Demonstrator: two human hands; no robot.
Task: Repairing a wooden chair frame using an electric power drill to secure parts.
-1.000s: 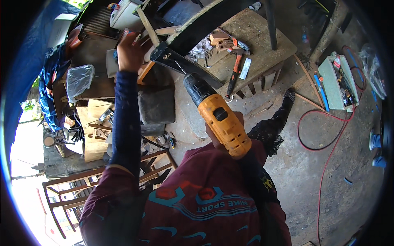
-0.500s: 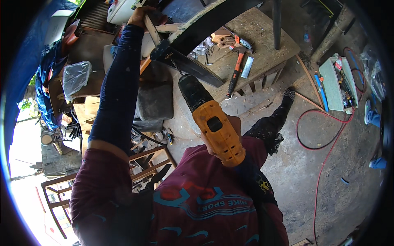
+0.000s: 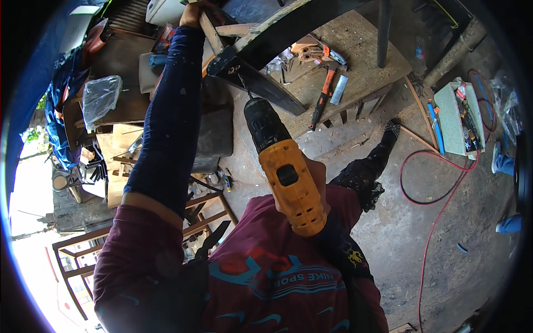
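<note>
My right hand (image 3: 317, 176) is wrapped around the handle of a yellow-and-black cordless drill (image 3: 292, 191), largely hidden behind its body. From the drill's black chuck a thin drill bit (image 3: 245, 86) points at the corner of a black-painted wooden furniture frame (image 3: 288, 30). Whether the tip is inside the wood I cannot tell. At the upper left, my left hand (image 3: 192, 15) is closed around a pale wooden bar (image 3: 211, 32) of that frame. The frame rests over a worn wooden workbench (image 3: 371, 41).
A hammer (image 3: 325, 94) with an orange-and-black handle, a metal plate (image 3: 339, 90) and pliers lie on the bench. Right of it stand a tool box (image 3: 452, 119) and a looped red hose (image 3: 402, 183). A wooden chair frame (image 3: 72, 272) is at lower left. Another person's shoes (image 3: 496, 157) show far right.
The frame's corner and my left arm have shifted slightly right. The drill's rear end has swung a little down and left. Both hands keep their hold.
</note>
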